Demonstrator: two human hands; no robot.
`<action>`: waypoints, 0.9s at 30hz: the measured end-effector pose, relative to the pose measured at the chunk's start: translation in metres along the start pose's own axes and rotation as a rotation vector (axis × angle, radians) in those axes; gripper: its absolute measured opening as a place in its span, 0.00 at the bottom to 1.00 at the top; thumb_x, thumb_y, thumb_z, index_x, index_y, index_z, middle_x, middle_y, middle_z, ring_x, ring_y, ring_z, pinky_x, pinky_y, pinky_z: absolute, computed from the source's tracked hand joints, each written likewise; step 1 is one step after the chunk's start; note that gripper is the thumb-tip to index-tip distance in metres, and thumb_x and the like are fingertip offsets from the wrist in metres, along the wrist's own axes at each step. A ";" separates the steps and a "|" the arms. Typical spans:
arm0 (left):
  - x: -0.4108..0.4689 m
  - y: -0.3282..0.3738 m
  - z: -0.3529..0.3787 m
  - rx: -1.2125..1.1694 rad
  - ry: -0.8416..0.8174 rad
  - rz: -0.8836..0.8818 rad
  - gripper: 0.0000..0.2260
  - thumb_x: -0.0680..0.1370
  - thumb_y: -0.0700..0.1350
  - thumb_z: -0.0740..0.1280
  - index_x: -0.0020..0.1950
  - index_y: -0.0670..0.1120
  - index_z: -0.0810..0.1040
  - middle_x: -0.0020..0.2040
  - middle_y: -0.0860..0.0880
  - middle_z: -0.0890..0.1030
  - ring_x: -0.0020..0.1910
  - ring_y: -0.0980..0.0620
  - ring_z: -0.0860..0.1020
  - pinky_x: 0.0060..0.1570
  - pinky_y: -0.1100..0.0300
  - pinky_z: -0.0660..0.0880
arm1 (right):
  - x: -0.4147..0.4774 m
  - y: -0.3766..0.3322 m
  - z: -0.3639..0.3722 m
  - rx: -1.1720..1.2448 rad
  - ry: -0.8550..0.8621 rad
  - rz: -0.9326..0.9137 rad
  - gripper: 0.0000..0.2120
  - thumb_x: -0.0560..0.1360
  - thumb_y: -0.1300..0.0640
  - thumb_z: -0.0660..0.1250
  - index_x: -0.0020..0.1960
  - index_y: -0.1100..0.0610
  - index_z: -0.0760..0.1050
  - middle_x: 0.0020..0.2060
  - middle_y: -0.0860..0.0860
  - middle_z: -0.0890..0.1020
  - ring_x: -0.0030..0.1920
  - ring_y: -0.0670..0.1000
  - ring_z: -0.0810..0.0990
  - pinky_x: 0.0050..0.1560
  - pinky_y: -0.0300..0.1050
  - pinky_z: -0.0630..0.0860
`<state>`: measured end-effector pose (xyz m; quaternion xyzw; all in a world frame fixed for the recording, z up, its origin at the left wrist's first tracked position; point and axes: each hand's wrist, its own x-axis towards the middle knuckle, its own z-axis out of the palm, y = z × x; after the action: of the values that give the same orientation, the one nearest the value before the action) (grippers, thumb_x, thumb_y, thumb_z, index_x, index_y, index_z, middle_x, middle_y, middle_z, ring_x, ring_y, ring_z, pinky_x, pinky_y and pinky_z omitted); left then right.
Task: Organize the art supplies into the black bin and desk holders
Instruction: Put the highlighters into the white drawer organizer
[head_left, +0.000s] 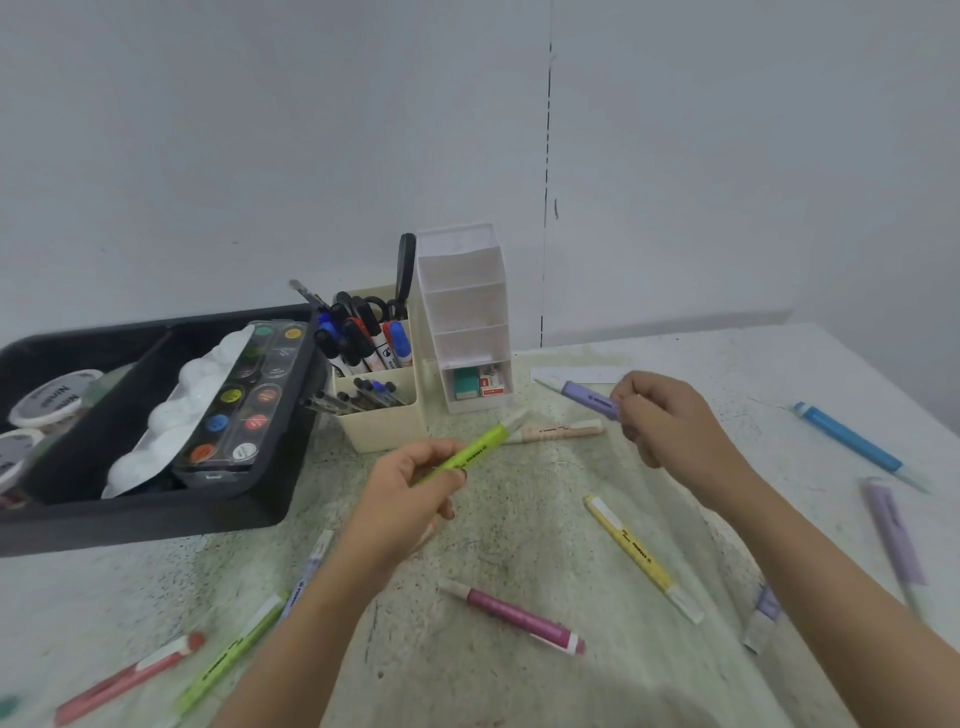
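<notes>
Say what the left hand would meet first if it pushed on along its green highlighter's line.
Probably the purple highlighter in the right hand; the left hand points its green highlighter there, though depth is unclear.

L hand (410, 488) curled, grips green marker (480, 447) low end | R hand (670, 421) pinches purple marker (587, 393) end

Pale tabletop (493, 545) w/ green staining & dark specks is filling the lower half, its far edge meeting a plain grey-white wall (260, 130). A thin dark broken line (546, 182) is running vertically down the wall. A white paper slip (576, 374) is lying flat on the tabletop twd the back.
</notes>
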<state>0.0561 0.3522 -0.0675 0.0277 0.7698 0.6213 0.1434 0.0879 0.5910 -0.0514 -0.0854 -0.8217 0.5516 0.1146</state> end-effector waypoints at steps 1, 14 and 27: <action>-0.001 0.004 -0.002 -0.009 -0.008 0.000 0.10 0.76 0.34 0.65 0.51 0.47 0.80 0.38 0.51 0.79 0.28 0.57 0.73 0.37 0.61 0.74 | 0.003 -0.009 0.000 -0.011 -0.005 -0.019 0.10 0.71 0.55 0.60 0.35 0.59 0.72 0.24 0.45 0.69 0.22 0.43 0.63 0.28 0.39 0.61; 0.022 0.070 -0.024 -0.343 0.367 0.500 0.07 0.74 0.37 0.69 0.49 0.47 0.81 0.37 0.54 0.84 0.37 0.57 0.81 0.38 0.65 0.78 | 0.070 -0.091 0.017 -0.093 0.225 -0.433 0.07 0.69 0.60 0.73 0.44 0.53 0.76 0.33 0.48 0.75 0.29 0.39 0.70 0.33 0.28 0.66; 0.044 0.103 -0.024 -0.232 0.467 0.888 0.11 0.76 0.34 0.67 0.57 0.42 0.72 0.38 0.54 0.83 0.42 0.56 0.82 0.46 0.56 0.79 | 0.088 -0.080 0.038 -0.246 0.176 -0.776 0.07 0.77 0.67 0.61 0.54 0.60 0.66 0.40 0.33 0.79 0.42 0.40 0.76 0.48 0.34 0.72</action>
<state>-0.0063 0.3630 0.0284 0.1964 0.6213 0.6934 -0.3076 -0.0083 0.5505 0.0171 0.1708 -0.8397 0.3558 0.3729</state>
